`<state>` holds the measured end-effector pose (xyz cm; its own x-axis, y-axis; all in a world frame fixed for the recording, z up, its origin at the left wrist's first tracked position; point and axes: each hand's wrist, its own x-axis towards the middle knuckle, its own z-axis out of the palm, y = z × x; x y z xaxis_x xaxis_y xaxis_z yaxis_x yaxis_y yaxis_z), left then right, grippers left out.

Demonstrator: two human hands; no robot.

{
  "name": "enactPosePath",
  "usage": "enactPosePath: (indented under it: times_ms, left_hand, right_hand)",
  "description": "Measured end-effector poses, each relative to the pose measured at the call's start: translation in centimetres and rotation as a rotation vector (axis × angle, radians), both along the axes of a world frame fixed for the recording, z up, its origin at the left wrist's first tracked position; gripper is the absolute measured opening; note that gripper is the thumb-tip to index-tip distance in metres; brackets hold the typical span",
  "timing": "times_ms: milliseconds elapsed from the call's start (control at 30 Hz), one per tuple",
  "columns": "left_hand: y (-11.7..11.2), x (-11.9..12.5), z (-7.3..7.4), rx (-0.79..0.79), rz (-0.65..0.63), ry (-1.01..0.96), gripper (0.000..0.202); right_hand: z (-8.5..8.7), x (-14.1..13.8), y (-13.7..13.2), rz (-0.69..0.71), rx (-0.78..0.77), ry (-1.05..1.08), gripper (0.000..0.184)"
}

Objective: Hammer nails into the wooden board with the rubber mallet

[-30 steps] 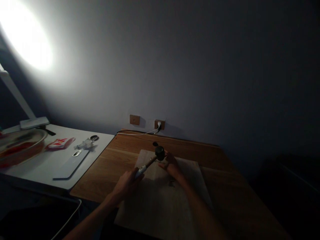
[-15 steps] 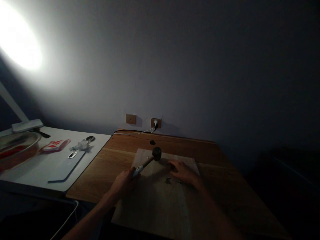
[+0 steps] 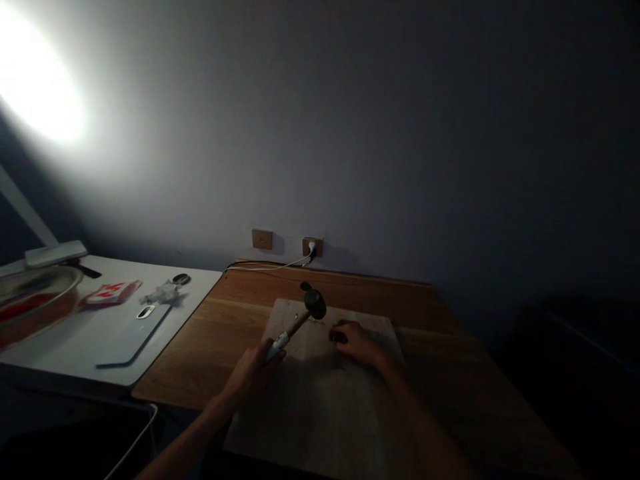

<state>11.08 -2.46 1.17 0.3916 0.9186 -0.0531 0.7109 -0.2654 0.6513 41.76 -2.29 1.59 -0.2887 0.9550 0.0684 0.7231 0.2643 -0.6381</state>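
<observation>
Gripped by its pale-wrapped handle, a mallet (image 3: 315, 304) with a dark round head is in my left hand (image 3: 253, 365). Its head is raised toward the far part of a light wooden board (image 3: 320, 420). My right hand (image 3: 355, 341) is just right of the mallet head, over the board, with its fingers curled together. Whatever they may pinch is too dark to make out. A tiny shiny piece (image 3: 297, 315) lies near the board's far left corner.
The board rests on a brown wooden table (image 3: 195, 333). To the left, a white table (image 3: 115, 267) holds a clear bowl (image 3: 70, 283), a red-and-white packet (image 3: 113, 293), crumpled plastic (image 3: 164, 293) and a grey flat slab (image 3: 133, 340). Cables run to a wall socket (image 3: 313, 247).
My right hand has shifted slightly left, its fingers still curled. The mallet head has moved a little right. Small dark pieces seen mid-board before are no longer clearly visible.
</observation>
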Motion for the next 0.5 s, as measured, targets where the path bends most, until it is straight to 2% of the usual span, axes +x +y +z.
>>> enactPosePath:
  times_ms: [167,300,500]
  left_hand:
    - [-0.1,-0.1,0.0,-0.028,0.016,0.019,0.030]
    - [-0.3,0.0,0.5,-0.033,0.021,0.011,0.027]
    - [-0.5,0.0,0.9,-0.045,0.034,0.060,0.027]
  right_hand:
    - [-1.9,-0.7,3.2,-0.171,0.129,0.236,0.021]
    - [-3.0,-1.5,4.7,-0.246,0.191,0.208,0.019]
    - [-3.3,-1.9,4.5,-0.242,0.230,0.144,0.015]
